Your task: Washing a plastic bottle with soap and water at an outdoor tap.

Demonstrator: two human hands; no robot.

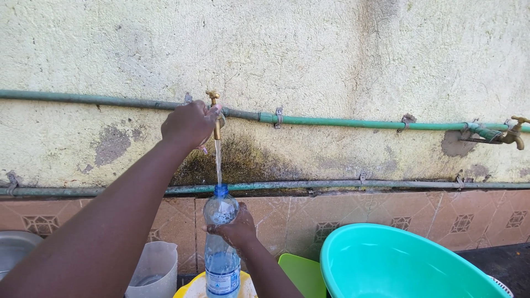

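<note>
Both your hands are closed on something. Your left hand (189, 124) has its fingers wrapped around the brass tap (215, 113) on the wall, thumb side toward the spout, with only the tap's top handle and the lower end of its spout showing past your knuckles. Your right hand (237, 229) grips the clear plastic bottle (221, 248) from its right side, fingers curled around the shoulder just under the neck, holding it upright. The bottle's blue-ringed mouth sits directly below the spout, well under your left hand, and a thin stream of water (218, 163) falls straight from the tap into it. Water stands in the lower part of the bottle, around the label.

Beneath the bottle is a yellow basin (190, 287), and just right of your wrist a green lid or bowl edge (303, 273). A large turquoise basin (397, 265) lies further right. A translucent white jug (157, 267) stands left of the bottle, a metal bowl (14, 251) at the far left. A green pipe (342, 121) runs along the wall to a second tap (513, 132).
</note>
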